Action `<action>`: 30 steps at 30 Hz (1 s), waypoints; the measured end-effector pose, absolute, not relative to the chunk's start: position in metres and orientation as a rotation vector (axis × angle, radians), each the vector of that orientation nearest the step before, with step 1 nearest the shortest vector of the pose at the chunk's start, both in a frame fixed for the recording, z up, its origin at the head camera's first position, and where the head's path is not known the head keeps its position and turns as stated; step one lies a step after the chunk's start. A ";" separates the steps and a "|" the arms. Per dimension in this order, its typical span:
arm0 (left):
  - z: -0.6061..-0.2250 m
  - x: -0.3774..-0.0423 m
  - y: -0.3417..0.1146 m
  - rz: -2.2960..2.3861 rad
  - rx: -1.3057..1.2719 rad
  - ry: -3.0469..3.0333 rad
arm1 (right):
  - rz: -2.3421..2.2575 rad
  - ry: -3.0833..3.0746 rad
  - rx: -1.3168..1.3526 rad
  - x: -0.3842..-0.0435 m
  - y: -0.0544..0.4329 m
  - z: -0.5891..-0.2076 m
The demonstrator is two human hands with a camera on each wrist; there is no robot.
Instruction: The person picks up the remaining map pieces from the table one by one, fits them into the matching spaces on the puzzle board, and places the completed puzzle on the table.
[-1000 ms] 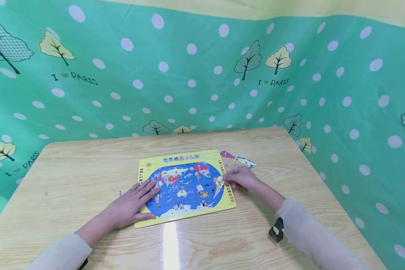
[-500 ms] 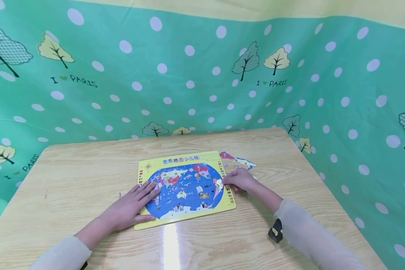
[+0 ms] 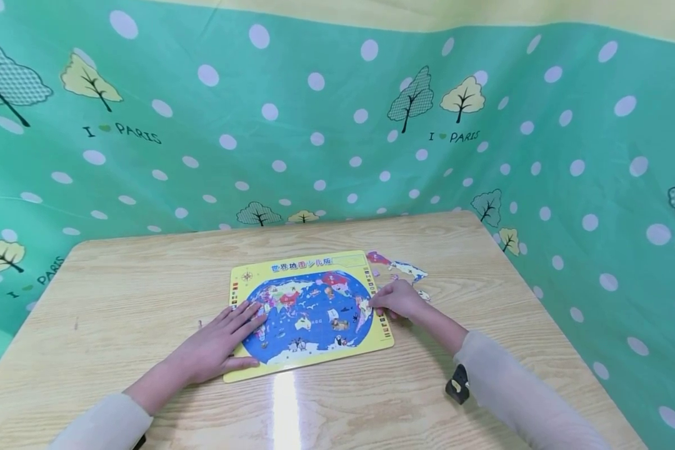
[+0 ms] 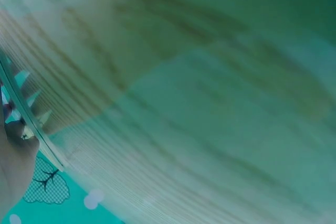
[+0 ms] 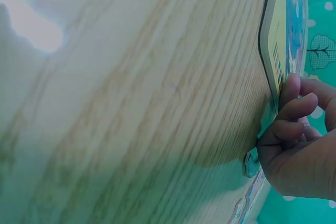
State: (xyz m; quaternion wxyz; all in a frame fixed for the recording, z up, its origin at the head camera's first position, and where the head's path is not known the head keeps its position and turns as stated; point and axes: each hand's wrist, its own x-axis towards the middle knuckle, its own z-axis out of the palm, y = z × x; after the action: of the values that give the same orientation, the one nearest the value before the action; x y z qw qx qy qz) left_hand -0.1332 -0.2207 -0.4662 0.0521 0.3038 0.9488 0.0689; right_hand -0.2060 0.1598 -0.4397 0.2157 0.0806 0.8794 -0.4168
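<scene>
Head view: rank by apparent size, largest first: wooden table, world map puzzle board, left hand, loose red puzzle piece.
1. wooden table
2. world map puzzle board
3. left hand
4. loose red puzzle piece

Table [image 3: 146, 269]: pale wood, grain visible, streak of glare [image 3: 286, 406] on near part. On it, flat, slightly askew: yellow-edged board [image 3: 320, 334]. By board's far right corner: loose pieces [image 3: 409, 270], various sizes, one mostly red. Left of board: speck [image 3: 199, 324], too small to identify.
</scene>
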 end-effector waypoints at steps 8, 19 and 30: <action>-0.466 -0.133 -0.221 0.212 0.924 2.892 | -1.132 2.486 0.221 -0.205 0.158 -0.438; -0.466 -0.134 -0.221 0.201 0.937 2.889 | -1.081 2.615 -0.001 -0.199 0.158 -0.436; -0.467 -0.134 -0.220 0.209 0.939 2.887 | -1.011 2.675 -0.220 -0.192 0.155 -0.438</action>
State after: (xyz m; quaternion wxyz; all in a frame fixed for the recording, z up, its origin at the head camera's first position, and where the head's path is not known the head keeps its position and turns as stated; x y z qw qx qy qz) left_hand -0.1339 -0.2203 -0.4665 0.0492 0.3082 0.9476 0.0687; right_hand -0.1919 0.1549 -0.4376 0.1364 -0.0760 0.9240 -0.3491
